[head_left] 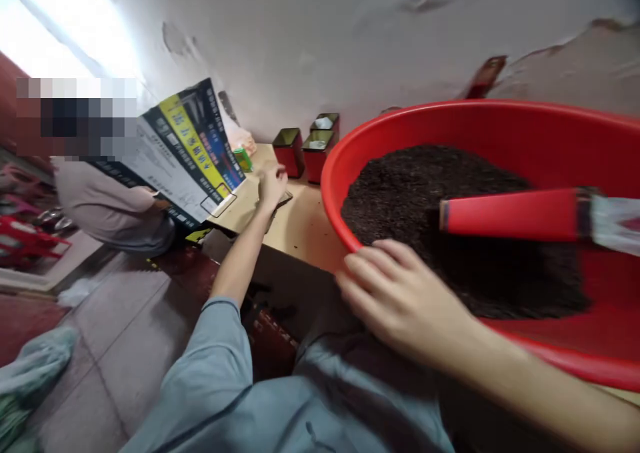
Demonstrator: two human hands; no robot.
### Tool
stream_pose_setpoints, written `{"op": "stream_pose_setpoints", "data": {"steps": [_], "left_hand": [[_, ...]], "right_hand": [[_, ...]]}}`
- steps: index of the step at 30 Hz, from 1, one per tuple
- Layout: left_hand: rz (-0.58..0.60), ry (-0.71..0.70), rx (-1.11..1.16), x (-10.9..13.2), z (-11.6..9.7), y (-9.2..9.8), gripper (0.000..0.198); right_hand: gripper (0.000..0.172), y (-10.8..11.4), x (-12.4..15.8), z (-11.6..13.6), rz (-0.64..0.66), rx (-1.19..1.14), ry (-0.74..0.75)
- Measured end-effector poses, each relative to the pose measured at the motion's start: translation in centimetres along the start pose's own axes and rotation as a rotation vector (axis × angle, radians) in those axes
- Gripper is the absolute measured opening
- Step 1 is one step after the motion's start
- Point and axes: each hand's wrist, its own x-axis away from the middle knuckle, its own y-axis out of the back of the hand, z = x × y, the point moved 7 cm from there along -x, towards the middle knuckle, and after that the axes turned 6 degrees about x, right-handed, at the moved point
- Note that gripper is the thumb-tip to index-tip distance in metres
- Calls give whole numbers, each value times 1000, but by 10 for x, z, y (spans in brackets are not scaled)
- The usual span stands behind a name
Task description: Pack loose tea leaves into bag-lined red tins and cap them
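Note:
My left hand (273, 185) is stretched out over the pale table, fingers loosely bent and apart, nothing visible in them. Close beside it lies a flat, dark-edged object (284, 200), partly covered by the hand. My right hand (387, 286) is at the near left rim of a big red basin (500, 109), its fingers loosely curved and slightly blurred. Dark soil (395, 186) fills much of the basin. A red tapered container (510, 217) lies on its side over the soil, with clear plastic (617, 223) at its right end.
Several red square pots (289, 156) stand by the wall, two with whitish stuff inside. A small green box (243, 160) sits farther left. A large printed board (187, 153) leans at the table's left end. Behind it sits another person (107, 199). Green cloth (37, 366) lies lower left.

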Motion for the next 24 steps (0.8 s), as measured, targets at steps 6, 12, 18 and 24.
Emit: {"op": "stream_pose_setpoints", "data": {"steps": [6, 12, 18, 24], "left_hand": [[169, 311, -208, 54, 131, -23, 36], [142, 276, -233, 60, 134, -27, 30], [94, 54, -152, 52, 108, 24, 20], [-137, -587, 50, 83, -24, 130, 10]], "right_hand": [[31, -154, -96, 57, 300, -209, -216], [52, -289, -157, 18, 479, -192, -382], [53, -300, -153, -23, 442, -134, -520], [45, -133, -120, -42, -208, -45, -604]]}}
